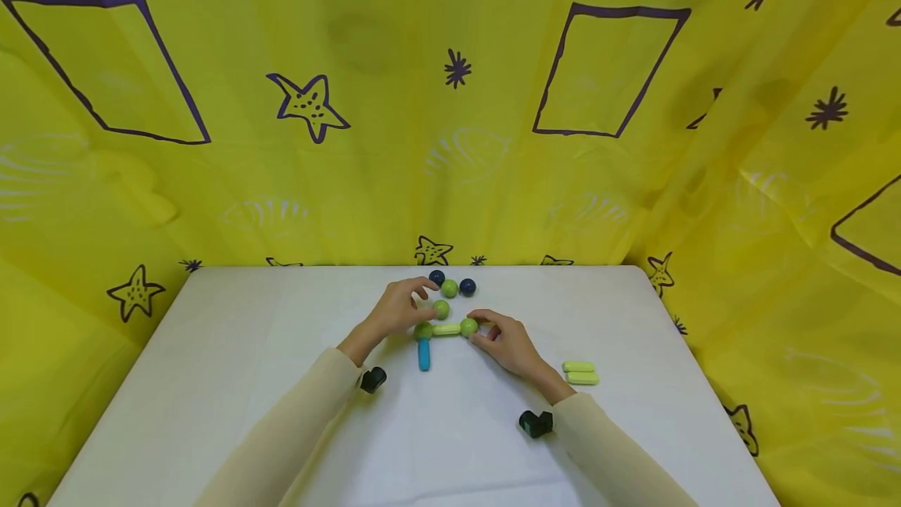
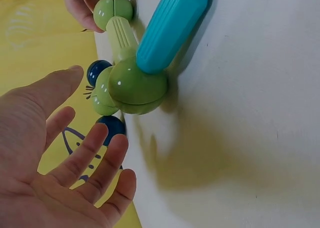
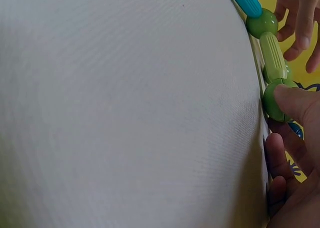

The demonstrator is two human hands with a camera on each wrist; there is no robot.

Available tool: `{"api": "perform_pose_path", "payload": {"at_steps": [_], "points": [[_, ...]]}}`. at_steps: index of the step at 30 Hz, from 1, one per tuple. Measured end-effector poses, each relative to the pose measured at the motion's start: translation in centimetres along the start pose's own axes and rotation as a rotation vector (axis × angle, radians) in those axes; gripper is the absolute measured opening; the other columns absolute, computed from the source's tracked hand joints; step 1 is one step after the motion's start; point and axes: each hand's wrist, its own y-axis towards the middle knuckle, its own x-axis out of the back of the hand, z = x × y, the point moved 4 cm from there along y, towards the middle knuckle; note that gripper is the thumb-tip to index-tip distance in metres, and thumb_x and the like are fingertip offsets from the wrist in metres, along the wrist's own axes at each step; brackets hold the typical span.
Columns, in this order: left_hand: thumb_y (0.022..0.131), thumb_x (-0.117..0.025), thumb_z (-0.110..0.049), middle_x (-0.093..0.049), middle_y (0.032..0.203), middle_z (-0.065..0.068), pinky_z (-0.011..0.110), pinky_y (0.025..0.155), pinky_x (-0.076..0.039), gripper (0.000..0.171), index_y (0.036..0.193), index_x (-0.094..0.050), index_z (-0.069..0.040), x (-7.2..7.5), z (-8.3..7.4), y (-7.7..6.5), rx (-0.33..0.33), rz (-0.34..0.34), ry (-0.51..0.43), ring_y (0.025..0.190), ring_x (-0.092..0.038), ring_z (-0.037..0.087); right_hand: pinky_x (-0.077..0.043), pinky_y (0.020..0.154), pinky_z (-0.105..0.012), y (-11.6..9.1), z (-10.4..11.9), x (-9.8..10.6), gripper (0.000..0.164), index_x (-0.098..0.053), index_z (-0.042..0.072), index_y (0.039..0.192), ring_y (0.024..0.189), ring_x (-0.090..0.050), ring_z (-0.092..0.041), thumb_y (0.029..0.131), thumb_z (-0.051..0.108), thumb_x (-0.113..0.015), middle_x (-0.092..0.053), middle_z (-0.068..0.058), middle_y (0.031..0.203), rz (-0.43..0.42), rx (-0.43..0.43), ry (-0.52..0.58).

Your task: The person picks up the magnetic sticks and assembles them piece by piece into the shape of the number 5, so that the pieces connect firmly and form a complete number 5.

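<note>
My right hand (image 1: 510,346) pinches a green ball (image 1: 468,326) between thumb and fingers. That ball sits at the right end of a pale yellow stick (image 1: 446,329). At the stick's other end is a second green ball (image 2: 137,86), from which a blue stick (image 1: 424,354) extends toward me. The three pieces form a corner on the table. Beside this corner my left hand (image 1: 397,309) hovers with fingers spread, holding nothing in the left wrist view. Just beyond the yellow stick lies another green ball (image 1: 440,309), near the left fingertips.
Farther back are two dark blue balls (image 1: 468,286) with a green ball (image 1: 450,288) between them. Two pale yellow sticks (image 1: 580,378) lie side by side on the right of the white table (image 1: 211,382). A patterned yellow curtain (image 1: 394,163) encloses the back and sides.
</note>
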Motion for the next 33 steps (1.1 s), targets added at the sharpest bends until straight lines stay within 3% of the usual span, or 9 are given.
{"api": "perform_pose_path", "payload": {"at_steps": [8,20,26,33], "points": [[0.088,-0.083,-0.02,-0.069,0.113,0.014,0.034,0.074,-0.052,0.04,0.124,-0.069,-0.011,-0.8,0.2,0.9,0.054,0.017,0.005,0.083,-0.06,0.023,-0.043,0.065,-0.027,0.0,0.2,0.1,0.036,-0.07,0.019,0.128,0.073,-0.054,-0.012,0.092,0.017,-0.078,-0.067,0.003,0.104,0.005,-0.014,0.012],[0.089,-0.081,-0.018,-0.071,0.11,0.012,0.044,0.089,-0.051,0.032,0.12,-0.072,-0.012,-2.1,0.1,1.5,0.067,0.053,0.064,0.1,-0.06,0.028,-0.043,0.064,-0.027,-0.1,0.3,0.0,0.036,-0.069,0.019,0.128,0.071,-0.053,-0.012,0.093,0.016,-0.077,-0.066,0.004,0.1,0.009,-0.027,0.011],[0.089,-0.08,-0.016,-0.071,0.109,0.012,0.045,0.09,-0.051,0.032,0.119,-0.072,-0.011,-2.4,0.0,1.6,0.069,0.063,0.089,0.101,-0.061,0.028,-0.042,0.064,-0.027,-0.2,0.5,0.0,0.037,-0.069,0.019,0.128,0.07,-0.053,-0.011,0.093,0.015,-0.078,-0.065,0.004,0.095,0.008,-0.024,0.011],[0.088,-0.08,-0.015,-0.072,0.107,0.011,0.045,0.091,-0.052,0.029,0.116,-0.072,-0.011,-2.4,0.0,1.7,0.056,0.052,0.1,0.101,-0.063,0.028,-0.042,0.064,-0.026,-0.2,0.4,0.1,0.037,-0.069,0.018,0.128,0.071,-0.054,-0.012,0.093,0.015,-0.078,-0.067,0.003,0.101,0.01,-0.015,0.016]]}}
